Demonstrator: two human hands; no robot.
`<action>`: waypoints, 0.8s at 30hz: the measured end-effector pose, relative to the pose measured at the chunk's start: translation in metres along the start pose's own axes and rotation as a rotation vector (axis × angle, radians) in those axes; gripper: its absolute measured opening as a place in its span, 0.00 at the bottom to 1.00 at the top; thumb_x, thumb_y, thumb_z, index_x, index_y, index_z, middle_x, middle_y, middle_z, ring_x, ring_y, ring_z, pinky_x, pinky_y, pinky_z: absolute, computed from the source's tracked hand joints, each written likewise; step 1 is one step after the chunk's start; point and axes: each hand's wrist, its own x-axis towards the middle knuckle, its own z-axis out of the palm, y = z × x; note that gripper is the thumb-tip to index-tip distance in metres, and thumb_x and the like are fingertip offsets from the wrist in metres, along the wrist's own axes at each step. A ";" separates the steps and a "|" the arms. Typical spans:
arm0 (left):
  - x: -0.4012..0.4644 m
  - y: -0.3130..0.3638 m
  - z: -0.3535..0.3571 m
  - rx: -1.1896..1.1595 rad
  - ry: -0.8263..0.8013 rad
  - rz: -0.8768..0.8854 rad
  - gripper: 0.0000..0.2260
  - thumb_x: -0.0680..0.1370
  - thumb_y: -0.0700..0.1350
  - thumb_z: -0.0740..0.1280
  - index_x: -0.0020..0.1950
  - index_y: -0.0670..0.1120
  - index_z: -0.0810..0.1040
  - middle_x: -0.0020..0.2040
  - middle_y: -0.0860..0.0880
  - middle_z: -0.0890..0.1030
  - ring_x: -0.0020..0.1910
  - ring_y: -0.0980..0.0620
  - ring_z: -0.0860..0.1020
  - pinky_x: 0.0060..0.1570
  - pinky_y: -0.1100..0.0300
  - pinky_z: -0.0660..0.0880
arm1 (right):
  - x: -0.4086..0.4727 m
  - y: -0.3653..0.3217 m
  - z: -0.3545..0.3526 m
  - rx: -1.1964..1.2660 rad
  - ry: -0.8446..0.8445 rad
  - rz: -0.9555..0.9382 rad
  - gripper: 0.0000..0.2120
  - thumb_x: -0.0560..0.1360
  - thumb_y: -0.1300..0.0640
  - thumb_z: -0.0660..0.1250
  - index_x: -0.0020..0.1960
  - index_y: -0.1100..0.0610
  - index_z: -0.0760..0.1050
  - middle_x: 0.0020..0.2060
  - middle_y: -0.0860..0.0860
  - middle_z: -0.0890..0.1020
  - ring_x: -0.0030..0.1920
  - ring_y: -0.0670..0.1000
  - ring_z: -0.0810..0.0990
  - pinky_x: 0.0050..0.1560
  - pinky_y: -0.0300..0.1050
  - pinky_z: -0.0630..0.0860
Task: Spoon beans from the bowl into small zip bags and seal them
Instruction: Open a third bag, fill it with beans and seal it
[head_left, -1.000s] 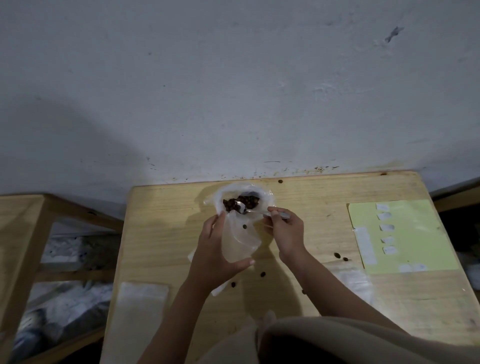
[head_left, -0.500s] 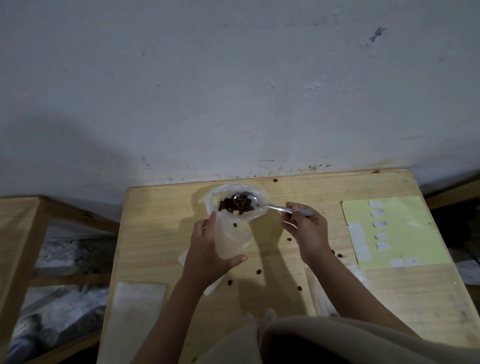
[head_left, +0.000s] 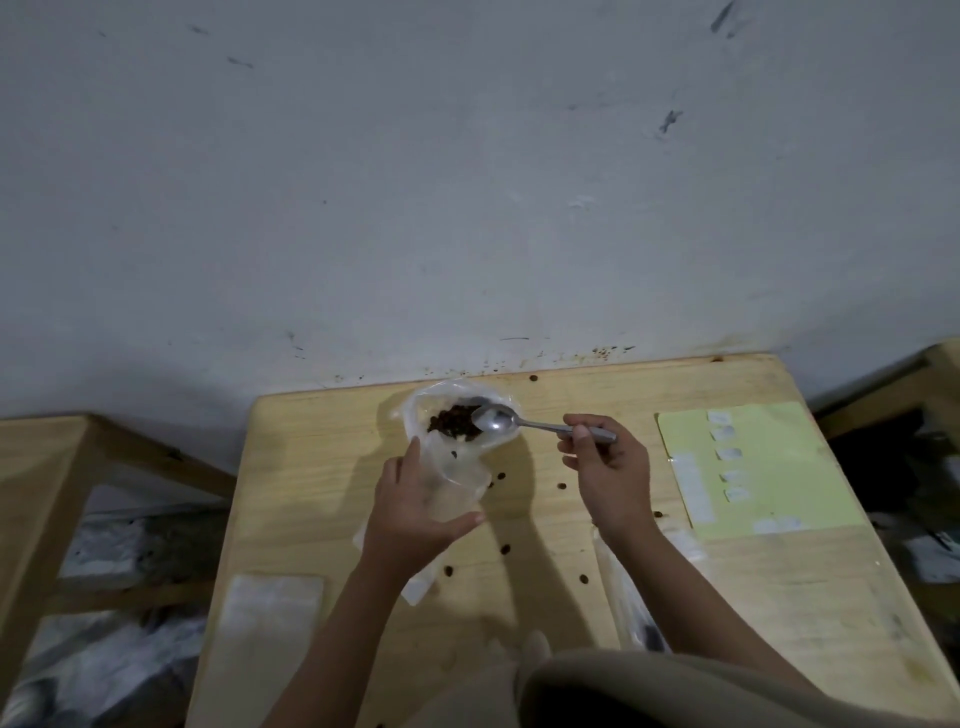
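Observation:
A pile of dark beans (head_left: 453, 422) sits in a clear plastic container (head_left: 415, 410) at the table's far middle. My left hand (head_left: 415, 525) holds a small clear zip bag (head_left: 454, 483) just in front of it, mouth toward the beans. My right hand (head_left: 608, 467) grips the handle of a metal spoon (head_left: 496, 420). The spoon's bowl looks empty and hovers at the right edge of the bean pile. More empty bags lie under my left wrist (head_left: 421, 587).
Loose beans (head_left: 505, 549) are scattered over the wooden table (head_left: 545, 613). A flat clear bag stack (head_left: 270, 605) lies front left, another bag (head_left: 631, 597) under my right forearm. A yellow-green sheet with white labels (head_left: 753, 467) lies right. A wall stands directly behind.
My right hand has drawn the spoon out of the beans toward the right and lifted it, the spoon bowl now facing up and empty. My left hand keeps the bag in place.

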 end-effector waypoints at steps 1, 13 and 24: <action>-0.002 0.000 0.000 -0.011 0.008 -0.010 0.53 0.61 0.62 0.77 0.77 0.51 0.50 0.68 0.52 0.60 0.69 0.51 0.61 0.65 0.52 0.67 | 0.001 0.002 0.002 -0.013 0.010 0.012 0.11 0.78 0.64 0.61 0.45 0.51 0.78 0.41 0.52 0.82 0.38 0.44 0.82 0.46 0.49 0.80; 0.001 -0.011 0.000 0.103 0.084 0.230 0.51 0.62 0.67 0.71 0.73 0.37 0.60 0.65 0.42 0.69 0.65 0.46 0.68 0.60 0.50 0.72 | 0.019 0.030 0.046 -0.240 -0.058 0.089 0.07 0.78 0.60 0.61 0.49 0.53 0.77 0.37 0.53 0.81 0.39 0.53 0.80 0.37 0.35 0.73; 0.011 -0.010 0.007 0.115 0.031 0.228 0.53 0.59 0.70 0.70 0.74 0.41 0.59 0.68 0.46 0.65 0.65 0.59 0.60 0.62 0.62 0.64 | 0.026 0.039 0.065 0.108 -0.037 0.555 0.07 0.76 0.62 0.65 0.47 0.55 0.81 0.43 0.55 0.84 0.44 0.53 0.83 0.49 0.50 0.80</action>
